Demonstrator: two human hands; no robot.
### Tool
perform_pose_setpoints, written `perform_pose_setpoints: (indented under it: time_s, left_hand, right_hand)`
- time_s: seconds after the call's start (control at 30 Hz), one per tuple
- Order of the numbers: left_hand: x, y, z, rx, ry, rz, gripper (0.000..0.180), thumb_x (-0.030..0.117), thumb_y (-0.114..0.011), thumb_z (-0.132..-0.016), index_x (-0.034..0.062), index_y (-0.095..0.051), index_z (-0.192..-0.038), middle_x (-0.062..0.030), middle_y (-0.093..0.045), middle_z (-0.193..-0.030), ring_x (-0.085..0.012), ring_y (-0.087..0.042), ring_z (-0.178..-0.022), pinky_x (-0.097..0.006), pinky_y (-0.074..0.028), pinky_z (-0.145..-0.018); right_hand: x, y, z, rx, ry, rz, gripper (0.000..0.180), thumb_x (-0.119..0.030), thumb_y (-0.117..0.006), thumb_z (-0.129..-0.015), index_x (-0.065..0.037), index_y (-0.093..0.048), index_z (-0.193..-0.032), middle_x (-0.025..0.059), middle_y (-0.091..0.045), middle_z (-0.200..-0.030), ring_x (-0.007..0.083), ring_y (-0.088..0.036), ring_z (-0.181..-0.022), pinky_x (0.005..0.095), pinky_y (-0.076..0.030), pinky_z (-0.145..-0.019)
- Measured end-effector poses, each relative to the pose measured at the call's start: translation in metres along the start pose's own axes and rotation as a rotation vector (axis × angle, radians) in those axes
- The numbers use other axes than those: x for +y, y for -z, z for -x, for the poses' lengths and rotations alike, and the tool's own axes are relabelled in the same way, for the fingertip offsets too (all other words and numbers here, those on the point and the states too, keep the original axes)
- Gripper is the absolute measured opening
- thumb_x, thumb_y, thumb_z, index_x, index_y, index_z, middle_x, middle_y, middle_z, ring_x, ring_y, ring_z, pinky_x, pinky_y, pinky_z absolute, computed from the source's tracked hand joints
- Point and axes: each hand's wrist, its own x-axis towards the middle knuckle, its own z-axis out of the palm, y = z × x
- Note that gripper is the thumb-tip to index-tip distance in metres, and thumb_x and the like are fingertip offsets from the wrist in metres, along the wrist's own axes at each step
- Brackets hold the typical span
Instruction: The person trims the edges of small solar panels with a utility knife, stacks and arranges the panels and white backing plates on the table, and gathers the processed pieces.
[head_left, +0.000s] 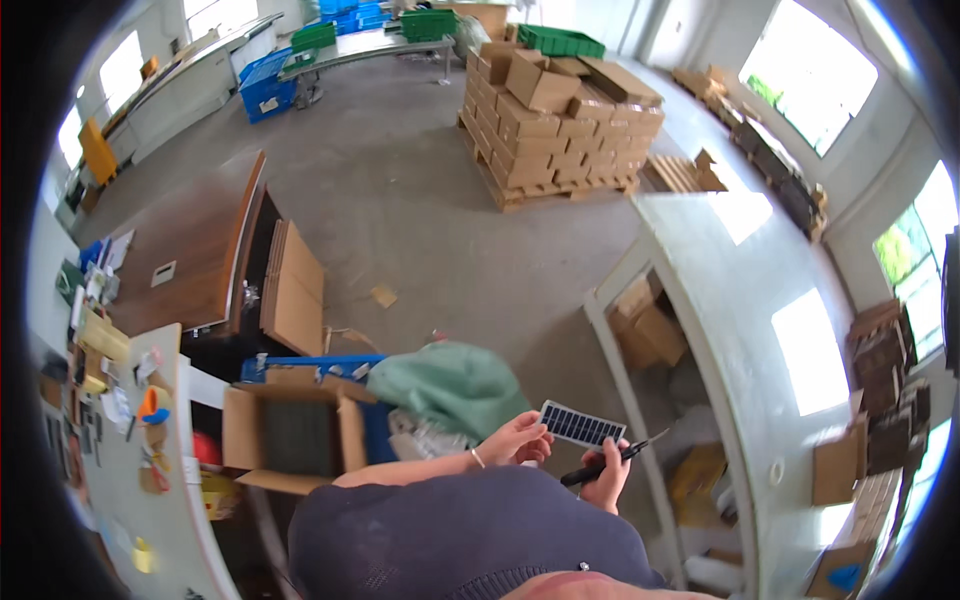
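My left hand (515,440) pinches the left end of a small solar panel (582,425), a white-edged rectangle with dark cells. The panel is tilted in front of my chest. My right hand (606,482) is closed round a slim black-handled tool (580,476) with a thin metal tip pointing up and right; its exact kind is hard to make out. The right fingertips meet the panel's lower right corner. Just beyond the left hand lies a green cloth (450,385) over a pile with white plastic bags (425,440).
An open carton (240,425) stands at my left, beside a cluttered white table (190,480). A glossy pale cabinet (730,330) with open shelves rises at my right. Farther off are a brown desk (190,240) and cartons (560,130) stacked on a pallet (510,197).
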Motion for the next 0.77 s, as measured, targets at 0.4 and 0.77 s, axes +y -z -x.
perform_pose_setpoints:
  time_s: [0.4, 0.77]
  left_hand:
    - [0.185, -0.025, -0.21, 0.468, -0.604, 0.096, 0.017, 0.013, -0.052, -0.091, 0.0084, -0.05, -0.107, -0.0014, -0.06, -0.091, -0.0105, -0.06, -0.082, -0.026, -0.05, -0.07]
    - [0.398, 0.009, -0.371, 0.78, -0.976, -0.007, 0.036, 0.006, -0.055, -0.086, -0.003, -0.046, -0.12, -0.0099, -0.057, -0.116, -0.022, -0.058, -0.103, -0.033, -0.044, -0.091]
  right_hand:
    - [-0.051, -0.198, -0.25, -0.741, -0.297, 0.578, 0.015, -0.008, -0.07, -0.075, -0.003, -0.057, -0.081, 0.0025, -0.059, -0.066, 0.0099, -0.055, -0.057, 0.0233, -0.043, -0.053]
    - [-0.023, -0.461, -0.456, -1.157, -0.347, 0.685, 0.014, -0.009, -0.066, -0.078, -0.002, -0.058, -0.087, 0.0027, -0.058, -0.064, 0.0118, -0.056, -0.052, 0.0245, -0.047, -0.051]
